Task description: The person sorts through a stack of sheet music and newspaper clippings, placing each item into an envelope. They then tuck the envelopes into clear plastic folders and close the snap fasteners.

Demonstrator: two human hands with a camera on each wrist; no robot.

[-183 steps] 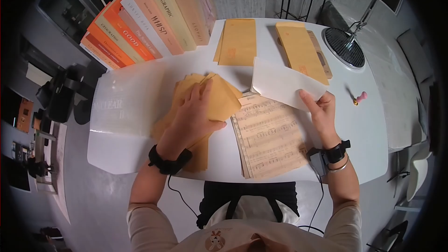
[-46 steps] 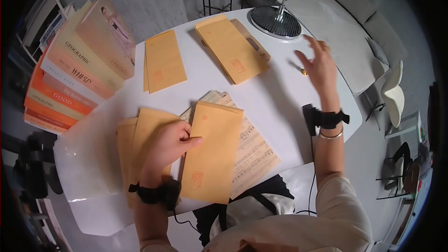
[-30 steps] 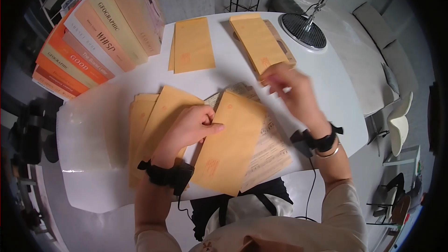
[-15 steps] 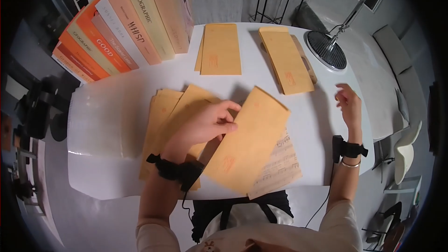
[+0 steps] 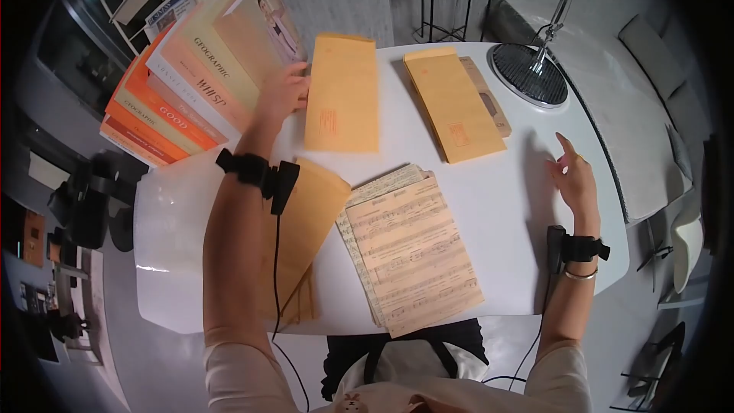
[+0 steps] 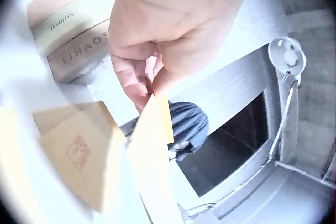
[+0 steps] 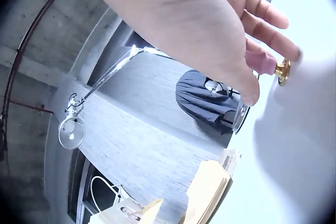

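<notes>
"Left hand (image 5: 283, 95)?"
"Thumb and fingertips pinching the edge of a kraft paper envelope (image 5: 342, 95). Smooth tan paper, long rectangle, folded flap end, red printed mark. It's over the far middle of the table (image 5: 505, 260), beside the books (image 5: 195, 69), upright with matte orange, cream and peach spines."

"Right hand (image 5: 575, 183)?"
"Fingers partly spread, thumb apart, around the seal stamp (image 7: 265, 64): smooth pink handle, shiny round brass end. Can't tell if skin touches it."

"Other stuff?"
"Sheet music (image 5: 417, 252), matte aged paper, printed staves, fanned at an angle. More envelopes overlap in the near-left pile (image 5: 317, 210), partly behind the left arm. Clear glossy plastic sleeve (image 5: 172, 241) left of that. The right-hand stack (image 5: 455, 107) lies partly over a flat brown piece (image 5: 485, 95); next to it, the lamp base (image 5: 529, 75), a dark ribbed disc with a metal rim."

"Changed since half a second ago?"
"Left hand was holding an envelope over the music; now hand and envelope are up at the far middle, and the music shows nearly whole. Right hand's in about the same spot, index finger straighter."
</notes>
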